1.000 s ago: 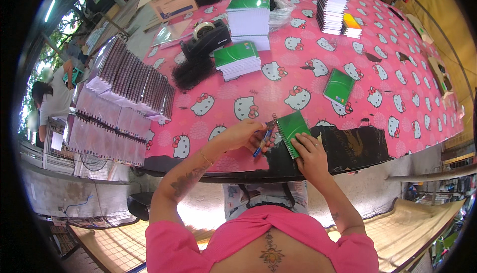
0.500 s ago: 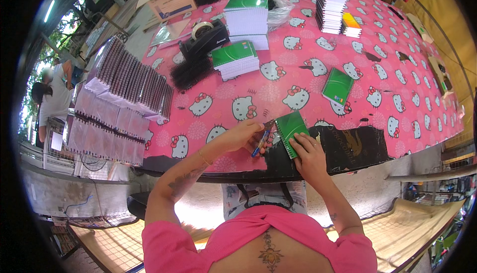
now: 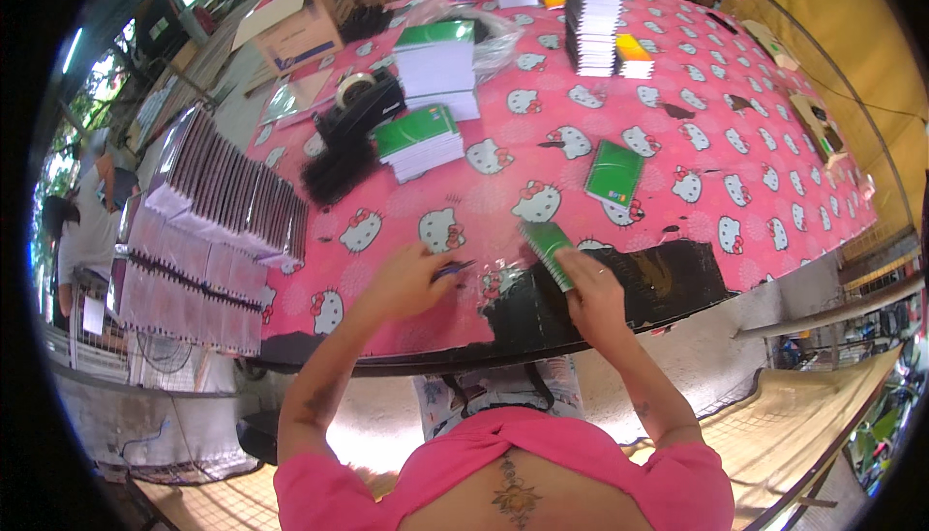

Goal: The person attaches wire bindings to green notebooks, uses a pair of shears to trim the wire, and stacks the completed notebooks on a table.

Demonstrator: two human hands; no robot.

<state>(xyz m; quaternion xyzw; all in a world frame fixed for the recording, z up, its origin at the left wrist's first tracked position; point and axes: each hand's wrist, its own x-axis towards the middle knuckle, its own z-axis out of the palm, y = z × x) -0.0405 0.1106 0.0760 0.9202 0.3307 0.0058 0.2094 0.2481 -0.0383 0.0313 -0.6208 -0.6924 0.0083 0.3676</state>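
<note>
Head view: right hand [image 3: 592, 291] grips green notebook [image 3: 548, 246] on pink table [image 3: 677, 144]; left hand [image 3: 406, 281] pinches a pen [image 3: 453, 269] beside it

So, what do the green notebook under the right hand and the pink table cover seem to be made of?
The green notebook looks like paper sheets with a smooth green card cover; a spiral binding seems to run along one edge, though it is small. The pink table cover looks like glossy plastic sheet: it shines, and near the front edge it is torn or worn, showing black beneath.
</note>
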